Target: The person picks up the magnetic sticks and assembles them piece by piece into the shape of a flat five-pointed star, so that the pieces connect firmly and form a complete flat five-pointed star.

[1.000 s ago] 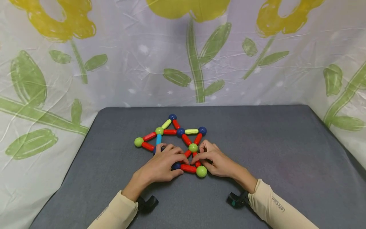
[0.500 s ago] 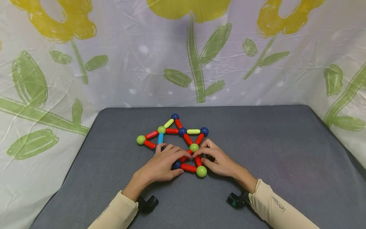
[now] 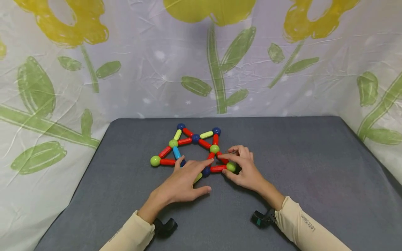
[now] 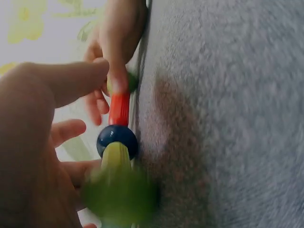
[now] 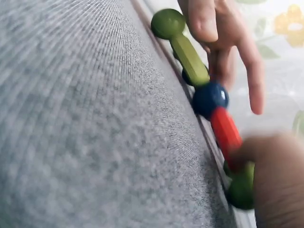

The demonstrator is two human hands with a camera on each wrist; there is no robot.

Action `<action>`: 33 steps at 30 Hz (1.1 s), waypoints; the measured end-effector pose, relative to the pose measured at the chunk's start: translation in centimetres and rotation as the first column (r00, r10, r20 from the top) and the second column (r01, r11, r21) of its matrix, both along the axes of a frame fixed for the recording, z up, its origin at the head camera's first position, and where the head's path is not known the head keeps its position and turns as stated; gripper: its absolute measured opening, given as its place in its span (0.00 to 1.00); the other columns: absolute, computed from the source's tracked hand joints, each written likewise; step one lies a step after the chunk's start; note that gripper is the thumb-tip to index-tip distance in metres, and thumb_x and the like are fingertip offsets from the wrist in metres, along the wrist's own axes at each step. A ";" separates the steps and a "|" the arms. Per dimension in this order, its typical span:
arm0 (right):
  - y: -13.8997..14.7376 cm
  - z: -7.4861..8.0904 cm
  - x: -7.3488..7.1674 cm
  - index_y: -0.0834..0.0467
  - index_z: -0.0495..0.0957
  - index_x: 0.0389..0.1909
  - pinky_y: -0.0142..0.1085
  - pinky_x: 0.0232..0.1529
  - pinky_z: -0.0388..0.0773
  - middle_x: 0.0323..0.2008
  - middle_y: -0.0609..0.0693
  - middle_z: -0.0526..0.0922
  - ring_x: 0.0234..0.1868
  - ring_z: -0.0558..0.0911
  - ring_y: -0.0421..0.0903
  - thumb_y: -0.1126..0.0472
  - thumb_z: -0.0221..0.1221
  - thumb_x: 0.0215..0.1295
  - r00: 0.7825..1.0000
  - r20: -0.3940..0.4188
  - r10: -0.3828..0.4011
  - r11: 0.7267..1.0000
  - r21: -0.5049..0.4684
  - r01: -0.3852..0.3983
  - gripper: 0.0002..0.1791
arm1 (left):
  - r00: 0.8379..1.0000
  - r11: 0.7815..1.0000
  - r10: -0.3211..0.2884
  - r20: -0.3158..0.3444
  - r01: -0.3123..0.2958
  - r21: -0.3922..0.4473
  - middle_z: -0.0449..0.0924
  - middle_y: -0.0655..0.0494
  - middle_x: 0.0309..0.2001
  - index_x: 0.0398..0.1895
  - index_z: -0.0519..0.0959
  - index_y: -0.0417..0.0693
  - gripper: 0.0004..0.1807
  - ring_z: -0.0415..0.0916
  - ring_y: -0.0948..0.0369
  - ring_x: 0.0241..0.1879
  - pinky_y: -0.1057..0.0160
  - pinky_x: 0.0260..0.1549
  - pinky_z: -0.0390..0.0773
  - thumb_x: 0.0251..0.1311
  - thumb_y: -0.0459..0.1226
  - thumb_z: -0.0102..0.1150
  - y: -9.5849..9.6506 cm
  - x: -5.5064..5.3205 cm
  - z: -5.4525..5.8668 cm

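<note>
A flat star-like frame of building balls and sticks lies on the table: red sticks (image 3: 217,169), yellow-green sticks (image 3: 206,134), one light-blue stick (image 3: 176,152), green balls (image 3: 173,143) and blue balls (image 3: 206,171). My right hand (image 3: 246,170) grips its right corner, thumb against a red stick (image 5: 225,128) by the green ball (image 3: 230,167), index finger over the other red stick there. My left hand (image 3: 180,183) spreads over the lower left of the frame, covering part of it. In the left wrist view its thumb stands off the yellow-green stick (image 4: 115,153).
A dark grey cloth table (image 3: 298,157) lies under everything. Behind it hangs a pale sheet (image 3: 141,87) printed with yellow flowers and green leaves. A black wrist camera (image 3: 166,228) sits under my left wrist, another (image 3: 262,218) under my right.
The frame has turned anticlockwise, its right corner moving up and to the right with my right hand. My left thumb and fingers have come away from the lower blue ball and spread wider.
</note>
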State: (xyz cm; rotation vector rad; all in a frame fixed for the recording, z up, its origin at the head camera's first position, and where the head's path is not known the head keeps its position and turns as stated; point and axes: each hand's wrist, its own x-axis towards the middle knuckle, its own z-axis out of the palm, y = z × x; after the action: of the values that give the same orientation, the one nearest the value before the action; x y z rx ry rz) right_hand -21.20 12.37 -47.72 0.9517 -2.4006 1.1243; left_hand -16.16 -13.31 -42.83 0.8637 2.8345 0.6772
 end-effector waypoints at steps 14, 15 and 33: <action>-0.2 0.3 0.1 0.60 0.72 0.67 0.30 0.29 0.68 0.24 0.40 0.75 0.21 0.68 0.32 0.55 0.64 0.70 0.997 0.080 0.008 0.998 0.067 -0.013 0.28 | 0.962 0.958 0.260 -0.078 -0.267 -0.104 0.65 0.43 0.75 0.73 0.70 0.57 0.31 0.54 0.36 0.76 0.29 0.70 0.53 0.69 0.51 0.60 -4.0 -1.0 2.0; -0.2 0.4 0.3 0.58 0.72 0.68 0.31 0.32 0.67 0.26 0.38 0.76 0.22 0.68 0.32 0.53 0.64 0.70 0.995 0.095 0.035 0.994 0.097 -0.044 0.29 | 0.955 0.944 0.294 -0.051 -0.298 -0.142 0.63 0.41 0.76 0.74 0.68 0.56 0.32 0.54 0.35 0.76 0.27 0.69 0.53 0.69 0.52 0.59 -4.4 -1.1 1.9; 1.2 1.0 -0.4 0.58 0.73 0.68 0.49 0.55 0.71 0.59 0.56 0.80 0.55 0.78 0.52 0.50 0.61 0.71 0.947 0.281 -0.158 0.984 -0.037 0.175 0.29 | 0.955 0.958 0.277 -0.106 -0.284 -0.051 0.78 0.60 0.25 0.57 0.83 0.52 0.16 0.66 0.63 0.21 0.63 0.21 0.62 0.68 0.42 0.60 -2.9 -0.3 3.3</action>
State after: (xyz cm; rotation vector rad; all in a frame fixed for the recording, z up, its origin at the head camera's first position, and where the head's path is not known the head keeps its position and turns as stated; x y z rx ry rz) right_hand -21.60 13.54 -46.73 0.5892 -2.5880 1.3337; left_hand -16.47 -16.19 -39.51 0.5001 3.0825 0.5799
